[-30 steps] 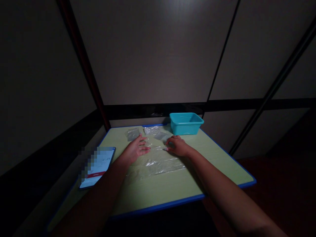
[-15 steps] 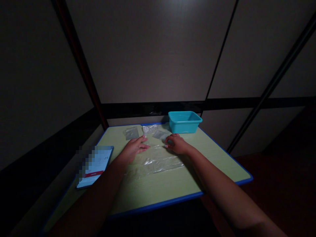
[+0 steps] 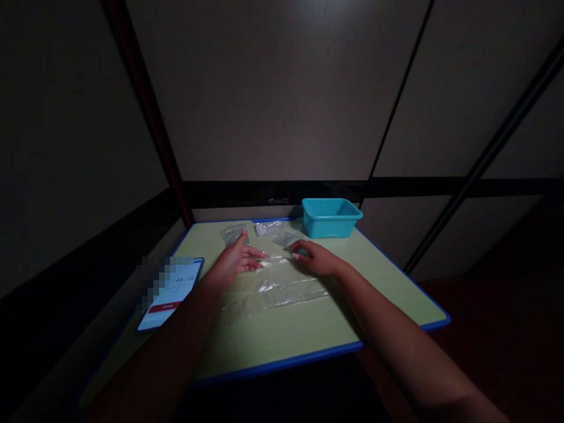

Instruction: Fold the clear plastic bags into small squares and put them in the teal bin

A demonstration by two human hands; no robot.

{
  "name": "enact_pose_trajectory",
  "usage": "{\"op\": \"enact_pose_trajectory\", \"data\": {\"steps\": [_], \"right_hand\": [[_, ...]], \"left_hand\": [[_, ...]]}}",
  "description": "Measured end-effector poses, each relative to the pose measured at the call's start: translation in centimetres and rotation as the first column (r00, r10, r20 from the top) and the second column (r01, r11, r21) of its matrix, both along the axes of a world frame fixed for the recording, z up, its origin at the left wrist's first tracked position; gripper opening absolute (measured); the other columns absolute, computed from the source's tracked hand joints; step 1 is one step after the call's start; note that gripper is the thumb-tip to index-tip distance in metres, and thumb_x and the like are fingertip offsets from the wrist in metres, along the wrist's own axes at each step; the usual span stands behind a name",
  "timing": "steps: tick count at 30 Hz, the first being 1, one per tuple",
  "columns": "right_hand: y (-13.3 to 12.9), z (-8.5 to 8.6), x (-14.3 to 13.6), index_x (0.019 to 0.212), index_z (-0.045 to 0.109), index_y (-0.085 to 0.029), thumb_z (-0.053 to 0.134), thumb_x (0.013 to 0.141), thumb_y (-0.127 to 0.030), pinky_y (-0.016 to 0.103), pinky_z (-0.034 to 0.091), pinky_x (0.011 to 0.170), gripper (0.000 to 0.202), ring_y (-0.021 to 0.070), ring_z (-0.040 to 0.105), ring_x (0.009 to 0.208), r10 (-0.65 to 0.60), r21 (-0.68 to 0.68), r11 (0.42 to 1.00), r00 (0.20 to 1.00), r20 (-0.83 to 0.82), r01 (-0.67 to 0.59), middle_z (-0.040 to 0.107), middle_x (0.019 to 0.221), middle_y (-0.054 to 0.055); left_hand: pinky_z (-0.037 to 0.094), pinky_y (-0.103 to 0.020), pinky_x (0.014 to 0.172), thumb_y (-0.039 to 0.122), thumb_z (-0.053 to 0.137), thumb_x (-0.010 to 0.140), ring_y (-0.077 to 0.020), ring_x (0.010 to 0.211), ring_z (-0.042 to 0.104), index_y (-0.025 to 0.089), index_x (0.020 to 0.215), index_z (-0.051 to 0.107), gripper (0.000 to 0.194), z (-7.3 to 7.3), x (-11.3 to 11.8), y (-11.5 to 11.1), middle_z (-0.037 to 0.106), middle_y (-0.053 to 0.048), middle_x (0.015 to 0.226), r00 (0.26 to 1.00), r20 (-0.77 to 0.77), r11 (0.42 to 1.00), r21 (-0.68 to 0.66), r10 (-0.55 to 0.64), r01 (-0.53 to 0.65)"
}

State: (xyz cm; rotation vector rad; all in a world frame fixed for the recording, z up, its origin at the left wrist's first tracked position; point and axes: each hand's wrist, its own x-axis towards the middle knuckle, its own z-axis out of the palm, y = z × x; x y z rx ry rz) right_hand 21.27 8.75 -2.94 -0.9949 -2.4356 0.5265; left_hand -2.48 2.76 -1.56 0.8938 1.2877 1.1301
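A clear plastic sheet or bag [image 3: 286, 292] lies flat across the middle of the table. Over its left upper part is my left hand [image 3: 240, 258], fingers spread and nothing in them. My right hand [image 3: 314, 257] rests near the sheet's upper right, its fingers curled with a gap between thumb and forefinger; nothing shows in it. Just beyond my right fingers lies a small grey packet [image 3: 285, 238]. Another grey packet [image 3: 234, 234] in clear wrap sits behind my left hand, partly covered by the thumb. Between them, farther back, is a crumpled clear packet [image 3: 269, 228].
A turquoise basin [image 3: 331, 226] stands at the back right of the pale green, blue-edged table [image 3: 379, 282]. At the left edge lies a phone [image 3: 176, 294] with a lit screen, beside my left forearm. Wall panels [image 3: 273, 106] rise behind the table.
My left hand has shifted slightly left and turned, with its fingers spread and thumb up over the left grey packet. My right hand has barely moved, its thumb and forefinger slightly changed.
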Motion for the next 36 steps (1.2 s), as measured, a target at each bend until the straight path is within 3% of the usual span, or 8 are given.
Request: {"op": "enact_pose_trajectory", "data": {"steps": [4,11,16,23,36], "right_hand": [[-0.05,0.24,-0.11,0.095,0.061,-0.016,0.060,0.075,-0.024,0.030,0.042,0.083,0.021,0.0183,0.057,0.093,0.067,0.021,0.998,0.995,-0.076,-0.066,0.064,0.101,0.008],[-0.01,0.20,-0.08,0.089,0.063,-0.014,0.063,0.072,-0.023,0.028,0.043,0.075,0.020,0.0172,0.058,0.083,0.107,-0.019,0.994,0.992,-0.066,-0.108,0.065,0.091,0.007],[0.06,0.11,-0.19,0.087,0.064,-0.013,0.066,0.067,-0.018,0.025,0.042,0.070,0.020,0.0153,0.057,0.076,0.079,0.020,0.997,0.996,-0.042,-0.078,0.065,0.083,0.005],[-0.08,-0.03,-0.79,0.068,0.064,-0.012,0.063,0.069,-0.015,0.022,0.038,0.061,0.003,0.0113,0.052,0.063,0.056,0.030,0.998,0.998,-0.039,-0.055,0.062,0.068,0.003],[0.27,-0.43,-0.72,0.071,0.065,-0.013,0.064,0.068,-0.012,0.023,0.037,0.064,0.003,0.0124,0.052,0.067,0.038,0.096,0.995,0.999,-0.022,-0.035,0.064,0.071,0.004]], "left_hand": [[0.045,-0.026,0.054,0.064,0.024,0.084,-0.0157,0.048,0.057,0.011,0.057,0.064,0.071,0.06,0.03,0.00,0.068,-0.015,0.066,1.000,-0.012,0.999,-0.048,-0.021,0.020],[0.045,-0.025,0.050,0.064,0.027,0.083,-0.0151,0.046,0.056,0.012,0.055,0.064,0.071,-0.01,-0.01,-0.18,0.069,-0.015,0.068,0.994,-0.079,0.988,-0.139,-0.081,0.069],[0.045,-0.025,0.050,0.064,0.027,0.083,-0.0145,0.046,0.056,0.011,0.055,0.064,0.070,0.24,-0.04,-0.26,0.069,-0.016,0.072,0.993,-0.077,0.987,-0.141,-0.085,0.074],[0.047,-0.025,0.058,0.066,0.028,0.083,-0.0142,0.053,0.058,0.011,0.062,0.065,0.069,0.14,-0.52,0.02,0.070,-0.012,0.075,0.989,-0.063,0.984,-0.127,-0.131,0.122],[0.046,-0.028,0.063,0.074,0.035,0.073,-0.0154,0.057,0.059,0.013,0.063,0.066,0.069,0.33,-0.47,-0.27,0.070,-0.012,0.079,0.967,-0.170,0.977,-0.128,-0.190,0.170]]}}
